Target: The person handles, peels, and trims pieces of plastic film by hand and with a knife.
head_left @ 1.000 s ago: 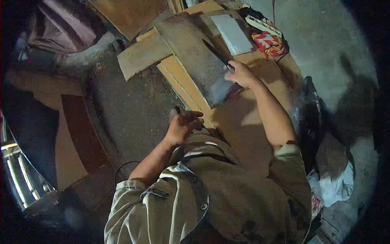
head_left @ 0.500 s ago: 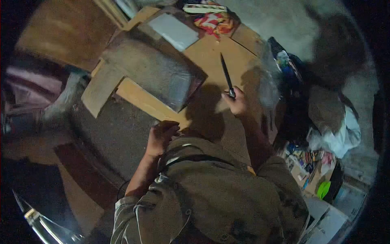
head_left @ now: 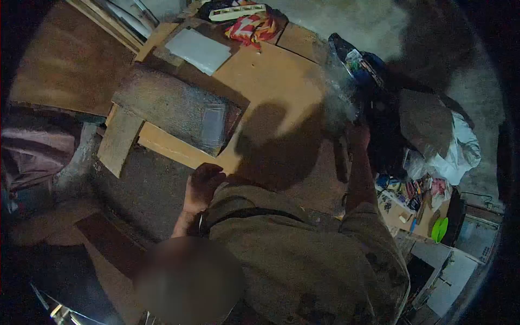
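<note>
My left hand (head_left: 205,187) is in front of my body, its fingers loosely curled, close to the near end of a narrow yellowish board (head_left: 173,149). No object shows in it. My right hand (head_left: 357,135) is in dark shadow at the right, beside a dark bag-like heap (head_left: 384,124); its fingers cannot be made out, and the knife seen earlier is out of sight. Ahead lies a tan wooden board (head_left: 276,70) with my shadow on it. Left of that is a worn grey-brown panel (head_left: 162,97) bearing a clear plastic-wrapped piece (head_left: 213,123).
A white sheet (head_left: 197,51), a red-and-yellow cloth (head_left: 252,30) and a power strip (head_left: 237,12) lie at the far side. A short plank (head_left: 120,141) is at left. On the right are a white plastic bag (head_left: 460,151) and a tray of small items (head_left: 403,195).
My right hand has moved right, from over the tan board into shadow by the dark heap. The black knife it held upright is no longer visible. The view has shifted slightly; my left hand stays curled.
</note>
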Tool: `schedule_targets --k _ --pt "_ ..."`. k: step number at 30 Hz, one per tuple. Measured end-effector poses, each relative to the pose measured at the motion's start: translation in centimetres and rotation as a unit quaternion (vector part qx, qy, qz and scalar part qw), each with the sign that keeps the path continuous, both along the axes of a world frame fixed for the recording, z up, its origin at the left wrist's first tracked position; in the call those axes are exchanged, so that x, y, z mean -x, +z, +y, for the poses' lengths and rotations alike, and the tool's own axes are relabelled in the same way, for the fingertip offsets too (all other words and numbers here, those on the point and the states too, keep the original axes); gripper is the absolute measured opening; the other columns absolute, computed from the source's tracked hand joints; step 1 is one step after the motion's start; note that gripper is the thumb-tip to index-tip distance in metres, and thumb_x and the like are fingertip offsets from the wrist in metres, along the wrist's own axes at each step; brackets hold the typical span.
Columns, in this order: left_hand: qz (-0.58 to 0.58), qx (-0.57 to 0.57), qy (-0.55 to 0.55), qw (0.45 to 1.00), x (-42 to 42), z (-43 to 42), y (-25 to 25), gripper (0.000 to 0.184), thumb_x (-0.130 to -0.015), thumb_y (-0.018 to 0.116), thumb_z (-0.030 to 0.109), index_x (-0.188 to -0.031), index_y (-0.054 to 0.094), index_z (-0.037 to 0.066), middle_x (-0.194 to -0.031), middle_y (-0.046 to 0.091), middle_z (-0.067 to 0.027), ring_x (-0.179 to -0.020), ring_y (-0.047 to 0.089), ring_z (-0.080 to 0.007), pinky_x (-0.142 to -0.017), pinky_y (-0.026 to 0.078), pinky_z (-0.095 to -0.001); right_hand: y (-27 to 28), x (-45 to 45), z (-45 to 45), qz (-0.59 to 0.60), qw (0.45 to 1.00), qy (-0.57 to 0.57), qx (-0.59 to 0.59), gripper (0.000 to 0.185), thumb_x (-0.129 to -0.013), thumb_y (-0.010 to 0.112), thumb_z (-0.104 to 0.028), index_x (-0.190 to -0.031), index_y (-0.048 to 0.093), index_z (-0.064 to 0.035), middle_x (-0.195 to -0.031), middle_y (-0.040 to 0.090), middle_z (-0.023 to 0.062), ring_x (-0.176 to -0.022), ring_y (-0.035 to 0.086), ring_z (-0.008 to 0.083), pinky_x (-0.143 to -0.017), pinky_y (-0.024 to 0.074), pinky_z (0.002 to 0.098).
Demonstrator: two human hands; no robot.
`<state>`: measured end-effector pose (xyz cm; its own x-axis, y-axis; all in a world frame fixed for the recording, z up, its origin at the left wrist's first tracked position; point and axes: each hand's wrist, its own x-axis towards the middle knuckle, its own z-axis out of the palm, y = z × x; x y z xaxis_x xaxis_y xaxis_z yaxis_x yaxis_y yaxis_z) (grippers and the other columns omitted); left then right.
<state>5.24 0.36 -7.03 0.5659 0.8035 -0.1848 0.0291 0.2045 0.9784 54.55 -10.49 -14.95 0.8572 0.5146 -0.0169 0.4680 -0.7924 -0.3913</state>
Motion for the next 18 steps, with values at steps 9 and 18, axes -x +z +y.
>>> schedule_targets --k 9,18 --pt "0.026 -0.11 -0.047 0.992 0.4 -0.5 0.1 0.025 -0.089 0.058 0.015 -0.102 0.061 -0.005 -0.099 0.06 -0.0154 -0.088 0.063 -0.0221 -0.076 0.051 -0.034 -5.1 -2.1 0.2 0.04 0.997 0.055 0.046 0.065 -0.08 0.065 -0.041 -0.125 0.046 0.0028 -0.114 0.059 0.0187 -0.106 0.058 0.0308 -0.088 0.0461 0.0371" --pt "0.142 0.013 0.036 0.989 0.1 -1.2 1.2 0.026 -0.088 0.061 0.019 -0.102 0.062 -0.002 -0.096 0.064 -0.0105 -0.085 0.064 -0.0165 -0.071 0.049 -0.0296 -11.5 -6.3 -0.9 -0.179 0.969 0.099 0.136 0.056 -0.088 0.053 -0.044 -0.12 0.051 0.0019 -0.107 0.059 0.0209 -0.09 0.06 0.0321 -0.078 0.0504 0.0426"
